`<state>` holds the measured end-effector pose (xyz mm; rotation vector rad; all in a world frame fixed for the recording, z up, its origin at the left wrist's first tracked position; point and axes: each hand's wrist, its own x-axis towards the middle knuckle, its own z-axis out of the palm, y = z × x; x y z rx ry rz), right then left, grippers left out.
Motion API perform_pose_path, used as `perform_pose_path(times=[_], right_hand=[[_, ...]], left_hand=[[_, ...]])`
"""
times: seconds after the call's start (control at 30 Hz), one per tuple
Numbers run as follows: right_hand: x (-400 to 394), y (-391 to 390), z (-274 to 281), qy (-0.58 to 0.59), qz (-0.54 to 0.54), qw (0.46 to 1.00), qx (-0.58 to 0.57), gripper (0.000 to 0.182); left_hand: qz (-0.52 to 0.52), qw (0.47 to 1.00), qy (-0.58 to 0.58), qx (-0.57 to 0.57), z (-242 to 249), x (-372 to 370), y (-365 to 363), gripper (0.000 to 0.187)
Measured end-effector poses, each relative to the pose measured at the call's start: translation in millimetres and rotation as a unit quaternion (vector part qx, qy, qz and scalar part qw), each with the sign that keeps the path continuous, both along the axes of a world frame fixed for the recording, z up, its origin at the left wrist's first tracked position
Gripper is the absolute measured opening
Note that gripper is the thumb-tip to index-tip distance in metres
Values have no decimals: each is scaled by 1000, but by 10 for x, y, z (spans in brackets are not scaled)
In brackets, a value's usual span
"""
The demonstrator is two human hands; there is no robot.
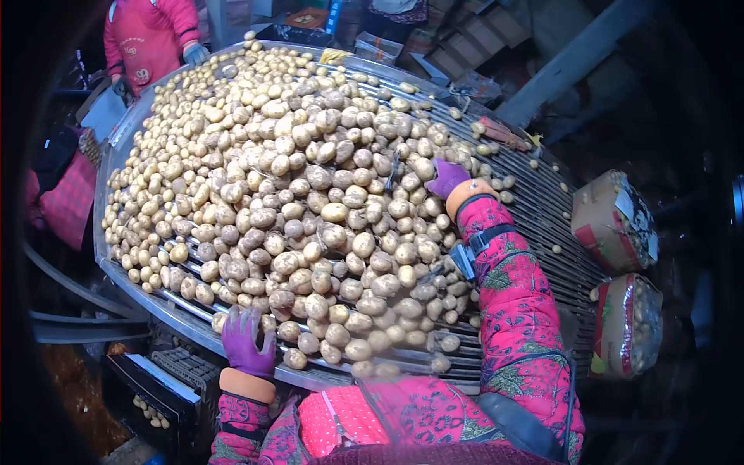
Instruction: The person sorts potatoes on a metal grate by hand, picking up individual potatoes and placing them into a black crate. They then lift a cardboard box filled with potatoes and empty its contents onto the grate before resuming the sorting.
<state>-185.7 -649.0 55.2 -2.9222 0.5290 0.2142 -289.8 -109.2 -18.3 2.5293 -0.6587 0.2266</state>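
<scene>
Potatoes [310, 194] lie in a broad heap over a slatted metal sorting table [542, 209]. My left hand [248, 345], in a purple glove, rests at the near rim with its fingers apart, against the closest potatoes. At the right side of the heap, my right hand [447, 178], also purple-gloved, reaches in among the potatoes. Its fingertips are mostly hidden, so whether it grips one cannot be made out. A dark strip of debris [393, 169] lies on the potatoes just left of that hand.
Two potato-filled boxes [608, 232] [612, 329] stand right of the table. A black crate [155, 395] sits below the near left edge. One co-worker [147, 46] stands at the far left; another person's sleeve [70, 201] shows nearer. A slanted beam [570, 62] rises behind.
</scene>
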Motion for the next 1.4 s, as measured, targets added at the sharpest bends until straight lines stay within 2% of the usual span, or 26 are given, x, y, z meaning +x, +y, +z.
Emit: perform_pose_path(times=[0.07, 0.17, 0.23, 0.3, 0.37, 0.43, 0.5, 0.57, 0.6, 0.7, 0.73, 0.83, 0.9, 0.93, 0.97, 1.0, 1.03, 1.07, 1.1, 1.17, 1.23, 1.27, 1.3, 1.33, 1.37, 1.4], right_hand=[[-338, -131, -171, 44, 47, 998, 29, 32], [-868, 99, -220, 6, 84, 995, -49, 45], [-1115, 216, -69, 27, 82, 996, -30, 56], [-1161, 83, 20, 2, 111, 994, -19, 53], [-1016, -128, 207, 77, 142, 977, 142, 50], [-868, -130, 296, -34, 0, 985, 168, 45], [-564, -191, 174, -97, 24, 995, 22, 49], [-426, -132, 18, -1, 24, 996, 89, 57], [-349, 4, -63, 48, 57, 996, -57, 62], [-336, 402, -58, 72, 54, 985, -147, 50], [-346, 424, -76, 45, 58, 986, -153, 38], [-352, 494, 106, 113, 88, 985, -91, 49], [-610, 634, 272, 66, 187, 979, -44, 49], [-639, 358, -129, 7, 302, 953, -29, 47], [-677, 550, -119, -25, 207, 977, 42, 56], [-674, 846, 190, 62, 138, 966, 212, 51], [-780, 1082, 386, 8, 190, 951, 242, 48], [-798, 1221, 278, -69, 253, 908, 326, 47], [-824, 1437, 372, -38, 236, 890, 389, 47], [-785, 1621, 394, -92, 314, 829, 454, 47], [-471, 1233, 261, -160, 270, 867, 386, 44], [-326, 920, 284, -192, 196, 923, 269, 40], [-153, 558, 263, -208, 134, 924, 291, 40], [69, 5, -162, -318, 120, 931, 130, 42], [76, -209, -34, -223, -10, 967, 121, 47], [186, -535, -233, -224, -2, 973, 47, 52]], left_hand=[[5, 1000, -2, 2, -17, 2, 7, 51], [2, 1000, -14, 0, -34, -6, 7, 50], [-10, 1000, -12, 0, -24, -5, 3, 50], [-6, 1000, -6, 7, -38, -2, 10, 50], [-6, 1000, -6, 16, -30, -7, -3, 51], [0, 1000, -2, 25, -38, -2, -10, 51], [-11, 1000, -4, 10, -38, 8, 11, 52], [-5, 1000, -1, 15, -19, 5, 0, 52], [-3, 1000, 0, 14, -11, 13, -8, 52], [3, 1000, -7, 2, -62, 14, 8, 50], [1, 1000, -6, 3, -37, 15, 9, 48], [12, 1000, 6, 17, 64, -4, -31, 45], [-13, 999, -41, -19, 54, 24, -21, 42], [-20, 992, -89, -82, -14, 20, -55, 42], [-52, 986, -18, -155, 116, 7, -153, 41], [-76, 957, 127, -249, 175, 11, -280, 46], [-93, 899, 268, -333, 308, 12, -442, 52], [-90, 799, 414, -427, 471, 13, -605, 59], [-84, 669, 544, -500, 685, 44, -789, 67], [-107, 508, 642, -564, 573, 142, -1003, 77], [-101, 476, 650, -584, 576, 156, -1136, 75], [-101, 458, 691, -551, 625, 192, -1066, 73], [-51, 460, 705, -537, 521, 185, -966, 65], [-54, 430, 728, -531, 492, 225, -890, 64], [-55, 399, 749, -526, 487, 257, -830, 62], [-49, 366, 755, -543, 530, 256, -840, 58]])
